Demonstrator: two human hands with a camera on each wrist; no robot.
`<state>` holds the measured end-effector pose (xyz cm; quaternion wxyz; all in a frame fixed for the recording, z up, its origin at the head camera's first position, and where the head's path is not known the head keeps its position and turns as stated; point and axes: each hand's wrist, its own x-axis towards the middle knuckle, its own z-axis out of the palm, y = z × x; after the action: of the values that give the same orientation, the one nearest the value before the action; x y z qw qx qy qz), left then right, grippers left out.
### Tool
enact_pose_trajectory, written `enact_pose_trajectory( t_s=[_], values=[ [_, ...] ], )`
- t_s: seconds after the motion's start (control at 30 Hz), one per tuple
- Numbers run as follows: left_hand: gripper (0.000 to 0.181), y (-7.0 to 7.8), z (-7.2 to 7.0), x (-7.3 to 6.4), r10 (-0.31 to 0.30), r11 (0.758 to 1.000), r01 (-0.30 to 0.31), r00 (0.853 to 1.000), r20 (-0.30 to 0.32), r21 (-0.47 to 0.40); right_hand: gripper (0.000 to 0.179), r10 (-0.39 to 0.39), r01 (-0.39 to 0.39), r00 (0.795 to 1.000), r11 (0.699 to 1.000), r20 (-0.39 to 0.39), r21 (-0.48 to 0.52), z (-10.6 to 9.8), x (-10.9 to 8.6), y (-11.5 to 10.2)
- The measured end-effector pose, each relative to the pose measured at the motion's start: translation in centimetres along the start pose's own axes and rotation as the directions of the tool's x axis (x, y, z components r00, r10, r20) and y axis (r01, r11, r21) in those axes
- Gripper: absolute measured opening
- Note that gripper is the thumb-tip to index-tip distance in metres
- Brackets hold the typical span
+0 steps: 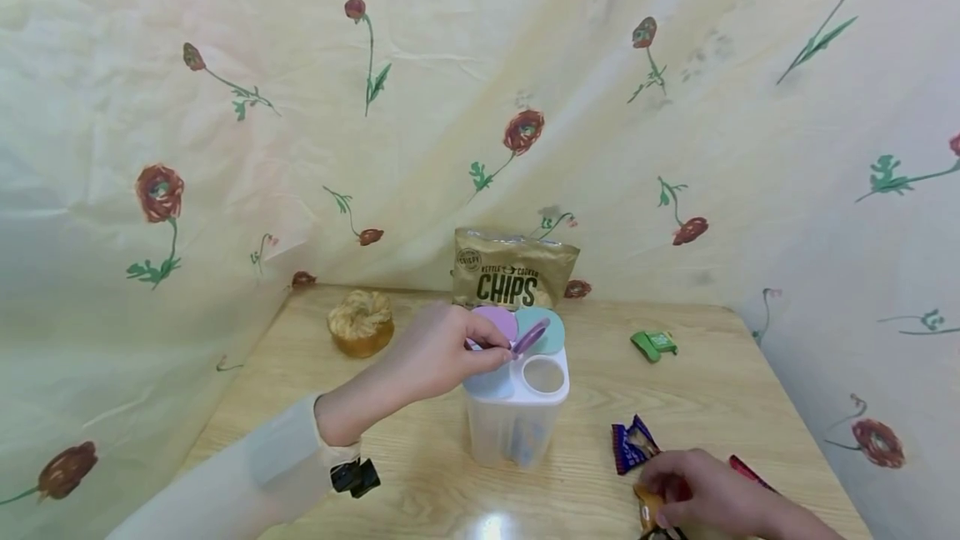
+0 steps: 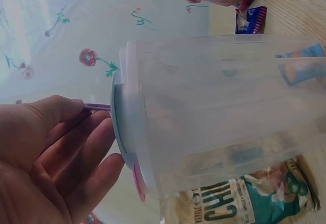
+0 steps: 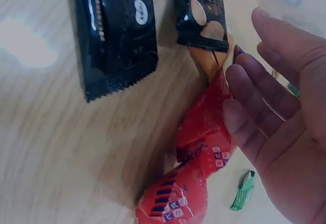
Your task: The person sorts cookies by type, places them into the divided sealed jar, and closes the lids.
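My left hand (image 1: 442, 352) pinches the raised purple lid (image 1: 532, 338) between thumb and finger. This lid tops a translucent container (image 1: 516, 432), whose front-right round hole is uncovered. Purple, teal and blue flaps lie flat over its other holes. Through the wall shows a blue packet (image 2: 305, 71) low inside. My right hand (image 1: 697, 486) reaches among snack packets at the front right, thumb spread from its fingers. Its fingertips are right at a red packet (image 3: 206, 122) and an orange packet (image 1: 647, 508). Two black packets (image 3: 119, 35) lie beside them.
A gold chips bag (image 1: 513, 269) stands behind the container. A round bread (image 1: 360, 325) sits at the back left, a small green packet (image 1: 654, 345) at the right. Near my right hand lies a dark blue packet (image 1: 632, 444). Flowered cloth (image 1: 420, 148) surrounds the table.
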<state>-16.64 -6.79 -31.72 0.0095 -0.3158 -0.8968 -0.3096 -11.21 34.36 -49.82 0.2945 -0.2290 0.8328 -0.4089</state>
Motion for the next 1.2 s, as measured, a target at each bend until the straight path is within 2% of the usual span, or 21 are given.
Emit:
enact_pose_trajectory(
  t_s=[0.13,0.27,0.37,0.47,0.63,0.77,0.97,1.2],
  values=[
    [0.007,0.0,0.0,0.0,-0.008,1.000,0.008,1.000,0.004,-0.005,0.027,0.081,-0.081,0.997,0.997,0.007,-0.010,0.7,0.1,0.0],
    [0.006,0.1,0.1,0.0,-0.010,1.000,0.010,1.000,-0.001,-0.004,0.026,0.146,-0.148,0.989,0.983,-0.025,-0.108,1.3,0.3,-0.2],
    [0.007,0.1,0.1,0.0,-0.016,1.000,0.016,1.000,-0.001,-0.006,0.026,0.108,-0.117,0.993,0.968,-0.052,-0.222,1.5,0.4,-0.2],
    [0.008,0.1,0.1,-0.1,-0.026,1.000,0.026,1.000,0.004,-0.007,0.025,0.062,-0.079,0.996,0.955,-0.066,-0.285,1.5,0.6,-0.1],
    [0.008,0.1,0.1,0.0,-0.029,1.000,0.029,1.000,0.005,-0.005,0.030,0.083,-0.118,0.990,0.935,-0.116,-0.335,1.4,0.9,-0.1],
    [0.008,0.1,0.0,0.0,-0.013,1.000,0.013,1.000,-0.005,0.000,0.034,0.054,-0.114,0.987,0.903,-0.153,-0.414,1.3,1.0,0.1],
    [0.007,0.2,-0.1,0.0,-0.002,1.000,0.003,1.000,-0.010,0.003,0.027,0.013,-0.075,0.988,0.910,-0.152,-0.409,1.1,1.1,0.4],
    [0.008,0.2,0.0,0.0,-0.026,1.000,0.026,1.000,-0.001,0.008,0.008,-0.105,0.048,0.988,0.907,-0.116,-0.419,1.2,1.2,0.9]
  ],
)
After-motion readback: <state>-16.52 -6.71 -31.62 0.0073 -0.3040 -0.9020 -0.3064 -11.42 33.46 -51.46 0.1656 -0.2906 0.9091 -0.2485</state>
